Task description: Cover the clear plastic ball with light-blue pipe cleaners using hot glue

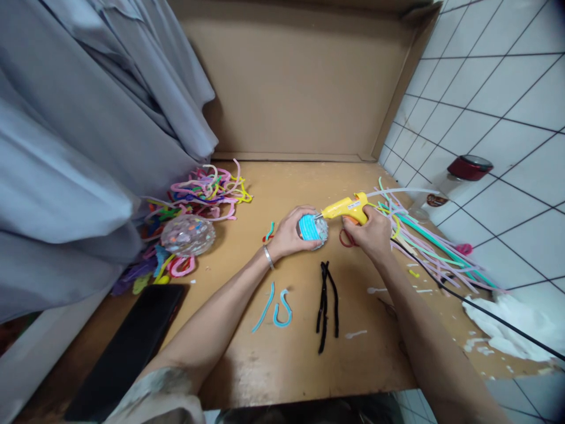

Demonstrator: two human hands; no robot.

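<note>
My left hand [293, 234] is wrapped round a ball [323, 234] that looks clear and glittery, partly covered by rows of blue pipe cleaner [309, 227]. In my right hand [369, 231] is a yellow glue gun [344, 207], a glue stick [404, 190] jutting from its back. The nozzle points left and meets the ball at the edge of the blue rows. Beneath the right hand, red scissor handles [347, 238] show in part. Close to the left wrist lie short teal and red pieces [270, 231].
Blue pipe cleaner pieces [283, 309] and black ones [324, 306] lie in front. At left are a tangled pile [212, 188], a clear ball [188, 235] and a black phone [132, 347]. Right: long pipe cleaners [441, 253], a red-lidded jar [445, 182], white tissue [516, 324], a black cord [481, 311].
</note>
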